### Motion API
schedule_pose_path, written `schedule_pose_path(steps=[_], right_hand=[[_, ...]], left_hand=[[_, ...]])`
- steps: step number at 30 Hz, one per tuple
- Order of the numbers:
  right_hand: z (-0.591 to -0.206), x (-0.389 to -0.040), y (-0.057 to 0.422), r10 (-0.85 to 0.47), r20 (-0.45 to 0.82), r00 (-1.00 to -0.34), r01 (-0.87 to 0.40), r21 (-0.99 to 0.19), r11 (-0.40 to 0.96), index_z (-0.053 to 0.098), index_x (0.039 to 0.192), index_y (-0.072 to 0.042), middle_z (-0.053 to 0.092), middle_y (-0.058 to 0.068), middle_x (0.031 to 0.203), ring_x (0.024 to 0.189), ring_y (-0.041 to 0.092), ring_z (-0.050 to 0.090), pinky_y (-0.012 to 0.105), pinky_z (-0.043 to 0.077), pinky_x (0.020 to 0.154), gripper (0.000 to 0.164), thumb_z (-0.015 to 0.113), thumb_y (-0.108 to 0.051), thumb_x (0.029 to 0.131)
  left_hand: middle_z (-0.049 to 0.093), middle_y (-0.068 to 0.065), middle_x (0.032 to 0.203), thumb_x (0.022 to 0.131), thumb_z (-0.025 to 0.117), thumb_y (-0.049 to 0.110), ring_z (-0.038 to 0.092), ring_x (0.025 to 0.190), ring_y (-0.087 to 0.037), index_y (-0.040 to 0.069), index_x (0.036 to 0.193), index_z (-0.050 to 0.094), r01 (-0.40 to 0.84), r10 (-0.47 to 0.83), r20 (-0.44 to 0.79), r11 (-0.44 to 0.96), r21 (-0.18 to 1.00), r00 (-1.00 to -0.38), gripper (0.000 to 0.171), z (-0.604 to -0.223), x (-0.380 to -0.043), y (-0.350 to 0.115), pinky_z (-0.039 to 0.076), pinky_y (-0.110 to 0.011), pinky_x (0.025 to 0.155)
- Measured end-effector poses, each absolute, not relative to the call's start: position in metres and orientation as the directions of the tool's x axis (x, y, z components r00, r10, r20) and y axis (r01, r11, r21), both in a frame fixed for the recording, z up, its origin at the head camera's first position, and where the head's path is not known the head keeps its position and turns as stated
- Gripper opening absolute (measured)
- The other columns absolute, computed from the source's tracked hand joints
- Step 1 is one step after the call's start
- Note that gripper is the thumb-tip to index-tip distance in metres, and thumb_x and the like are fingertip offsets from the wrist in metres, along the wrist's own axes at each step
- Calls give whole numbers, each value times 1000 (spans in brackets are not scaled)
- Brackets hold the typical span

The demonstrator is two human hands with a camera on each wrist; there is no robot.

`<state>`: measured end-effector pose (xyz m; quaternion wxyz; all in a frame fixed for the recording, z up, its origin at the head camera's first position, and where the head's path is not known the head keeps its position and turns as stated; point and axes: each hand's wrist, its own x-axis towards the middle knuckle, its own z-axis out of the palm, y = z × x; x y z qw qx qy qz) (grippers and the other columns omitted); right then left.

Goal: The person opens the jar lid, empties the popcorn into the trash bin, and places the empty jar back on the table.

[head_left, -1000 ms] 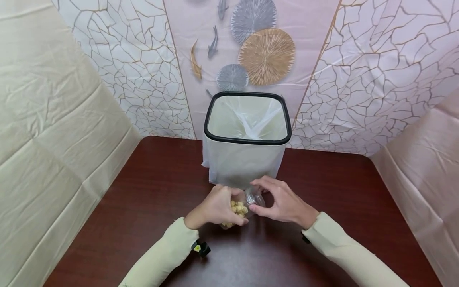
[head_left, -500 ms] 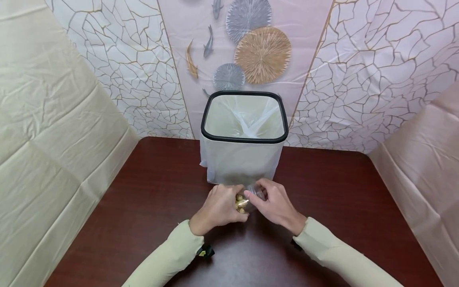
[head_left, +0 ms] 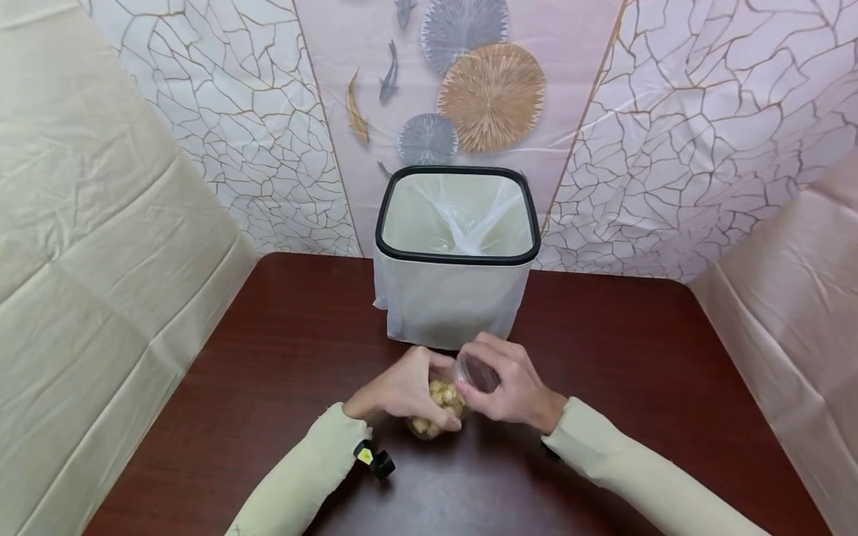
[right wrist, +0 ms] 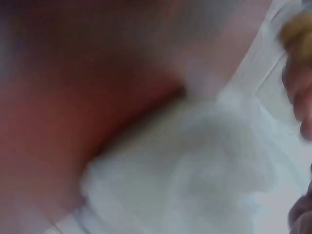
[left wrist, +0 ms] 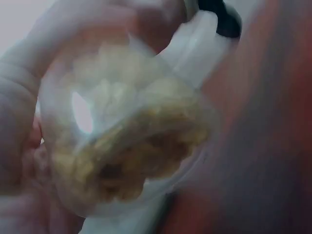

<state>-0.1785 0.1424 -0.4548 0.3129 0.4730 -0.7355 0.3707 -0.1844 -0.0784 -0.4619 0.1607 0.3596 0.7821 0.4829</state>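
Note:
A clear plastic jar (head_left: 424,429) of pale yellow popcorn-like pieces (head_left: 445,396) is tilted over the table, its closed base toward the person. My left hand (head_left: 404,383) grips it around the side; the left wrist view shows the jar (left wrist: 131,131) blurred, with the pieces heaped inside. With thumb and fingers, my right hand (head_left: 515,385) pinches the round clear end piece (head_left: 478,372), which looks like a lid. Whether that piece is joined to the jar cannot be told. Motion blurs the right wrist view, where yellow pieces (right wrist: 297,36) show at the upper right.
A white bin (head_left: 450,298) with a black rim and a clear liner stands just beyond the hands. Both stand on or over a dark red-brown table (head_left: 295,327). A patterned backdrop (head_left: 261,112) hangs behind, with beige cloth (head_left: 114,260) at the sides.
The right hand has turned about the clear end piece and gripped it anew. The jar tilted up, then back down toward the person. The bin stays in place.

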Motion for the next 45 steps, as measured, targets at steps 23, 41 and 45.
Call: schedule_pose_path(steps=[23, 41, 45], right_hand=[[-440, -173, 150, -354, 296, -887, -461, -609, 645, 71, 103, -13, 64, -7, 80, 71, 6, 61, 25, 53, 65, 32, 76, -44, 93], [-442, -181, 156, -599, 756, -263, -965, -219, 148, 68, 122, 1, 66, 7, 110, 96, 16, 64, 22, 55, 84, 52, 78, -41, 92], [-439, -184, 167, -626, 648, -434, -898, -366, 243, 65, 134, -5, 67, 4, 122, 108, 14, 66, 22, 54, 96, 62, 83, -43, 90]], left_hand=[[61, 11, 69, 61, 91, 38, 51, 57, -4, 16, 98, 71, 660, 553, 373, 688, 301, -746, 48, -446, -178, -66, 46, -24, 54], [75, 9, 81, 68, 95, 23, 68, 72, -3, 20, 97, 75, 399, 804, 40, 251, 882, -593, 36, -445, -189, -86, 59, -24, 68], [69, 16, 75, 64, 94, 39, 63, 65, 3, 24, 93, 72, 596, 705, 173, 413, 689, -688, 39, -440, -189, -85, 54, -19, 61]])
